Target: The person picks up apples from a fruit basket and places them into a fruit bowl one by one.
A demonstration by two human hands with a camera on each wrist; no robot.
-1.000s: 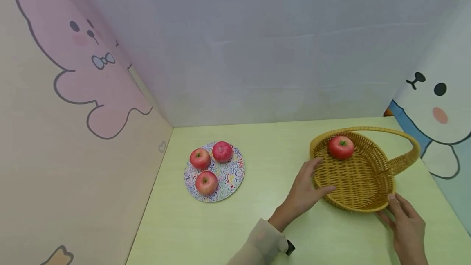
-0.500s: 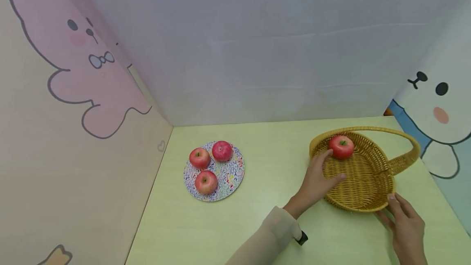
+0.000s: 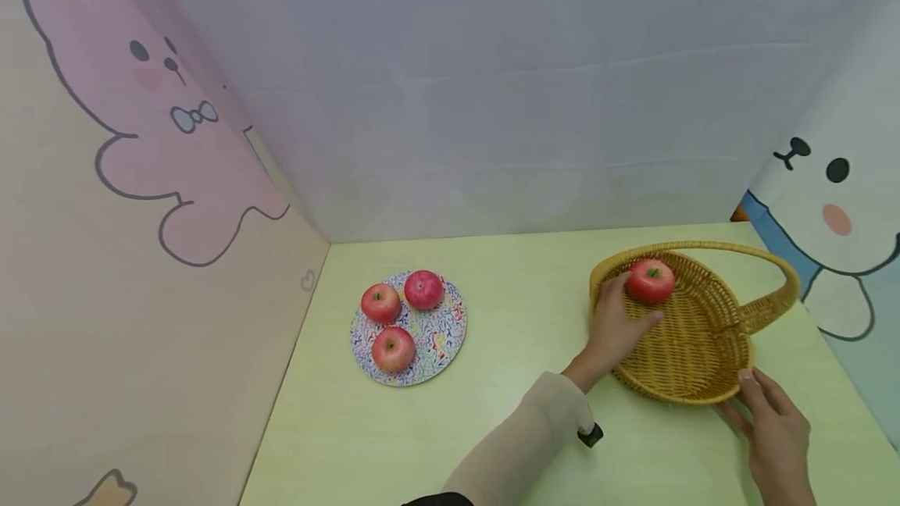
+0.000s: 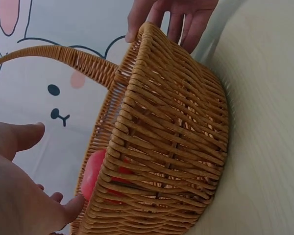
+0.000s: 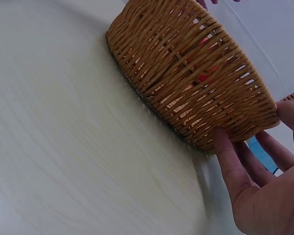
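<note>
A wicker basket [image 3: 692, 334] with an arched handle stands at the right of the table, a red apple [image 3: 650, 282] inside it by the far left wall. My left hand [image 3: 616, 334] reaches over the basket's left rim, thumb and fingers spread, fingertips right at the apple. In the left wrist view, the apple [image 4: 92, 172] shows partly behind the rim, close to those fingers. With thumb on the rim and fingers against the outer wall, my right hand [image 3: 779, 436] grips the basket at its near right side. The right wrist view shows those fingers [image 5: 230, 164] against the weave.
To the left lies a round patterned plate [image 3: 444, 334] bearing three apples [image 3: 393, 350]. A grey-white wall [image 3: 492, 139] rises behind the pale table [image 3: 506, 295], and cartoon-printed panels stand on both sides.
My left hand has moved right and away from me, from the basket's left rim to beside the apple inside. The right hand keeps its grip and the basket stays put.
</note>
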